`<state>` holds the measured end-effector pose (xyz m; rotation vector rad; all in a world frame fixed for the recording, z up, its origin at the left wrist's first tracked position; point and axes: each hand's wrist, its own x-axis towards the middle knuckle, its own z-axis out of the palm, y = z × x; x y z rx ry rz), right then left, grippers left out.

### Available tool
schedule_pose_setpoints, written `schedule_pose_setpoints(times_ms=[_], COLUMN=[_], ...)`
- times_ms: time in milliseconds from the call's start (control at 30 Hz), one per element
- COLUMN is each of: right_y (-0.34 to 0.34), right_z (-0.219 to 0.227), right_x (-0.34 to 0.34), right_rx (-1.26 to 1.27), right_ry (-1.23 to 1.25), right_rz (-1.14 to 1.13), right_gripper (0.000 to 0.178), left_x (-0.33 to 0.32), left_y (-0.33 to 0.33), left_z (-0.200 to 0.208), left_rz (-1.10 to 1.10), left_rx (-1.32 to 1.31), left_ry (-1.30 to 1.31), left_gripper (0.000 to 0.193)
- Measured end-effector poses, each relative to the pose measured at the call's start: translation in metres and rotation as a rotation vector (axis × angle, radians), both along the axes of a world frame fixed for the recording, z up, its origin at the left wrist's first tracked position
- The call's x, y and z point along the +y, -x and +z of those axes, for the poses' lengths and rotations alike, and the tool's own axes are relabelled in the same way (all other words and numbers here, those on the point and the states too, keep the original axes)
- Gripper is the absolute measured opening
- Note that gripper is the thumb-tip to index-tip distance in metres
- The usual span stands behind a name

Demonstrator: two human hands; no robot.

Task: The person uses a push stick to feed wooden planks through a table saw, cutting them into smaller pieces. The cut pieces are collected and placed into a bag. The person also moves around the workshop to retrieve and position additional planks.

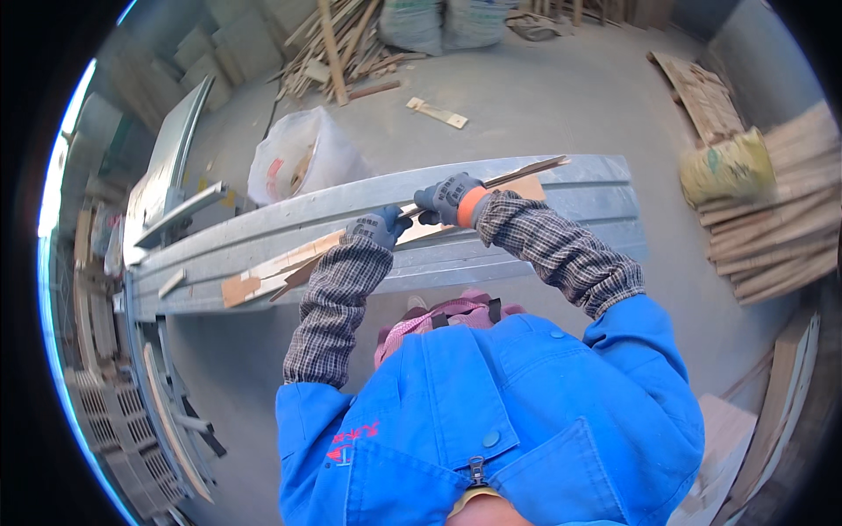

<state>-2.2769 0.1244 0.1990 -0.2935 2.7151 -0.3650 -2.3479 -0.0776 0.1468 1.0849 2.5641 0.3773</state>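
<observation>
Both of my hands wear grey-blue work gloves and are closed around a bundle of thin wood strips [529, 171] above a metal table [589, 215]. My left hand [381, 226] grips the bundle near its middle. Just to the right, my right hand [450, 198] holds it too, with an orange band at the wrist. The strips' dark, splintery ends stick out past each hand, the left end tilting toward me. Beneath them a long pale board [303, 254] lies on the ridged table top, its brown left end [239, 289] showing. My palms hide how many strips there are.
A small wood offcut [172, 282] lies at the table's left. Behind stands a white sack [303, 158] holding scraps. Scrap wood [338, 53] is heaped at the back, and a flat piece [437, 112] lies on the floor. Stacked boards [776, 237] and a yellow sack [728, 167] are at right.
</observation>
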Motion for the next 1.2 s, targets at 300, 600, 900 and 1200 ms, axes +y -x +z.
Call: schedule_pose_setpoints(times_ms=[300, 600, 900, 1200], right_y=[0.005, -0.082, -0.253, -0.615], right_z=[-0.08, -0.114, -0.125, -0.162], right_x=[0.09, 0.206, 0.24, 0.152], right_rx=[0.251, 0.38, 1.682, 2.523], right_ry=[-0.046, 0.135, 1.457, 1.55], right_rz=[-0.627, -1.626, -1.978, -1.564], right_gripper=[0.028, 0.03, 0.013, 0.014], left_x=[0.144, 0.401, 0.455, 0.476], left_y=[0.07, -0.024, -0.12, -0.367], left_z=[-0.042, -0.123, -0.074, -0.06], left_rz=[-0.326, -0.154, -0.366, -0.361], left_rx=[0.131, -0.969, -1.371, -1.635], left_ry=[-0.107, -0.235, -0.527, -0.41], left_gripper=[0.054, 0.036, 0.02, 0.012])
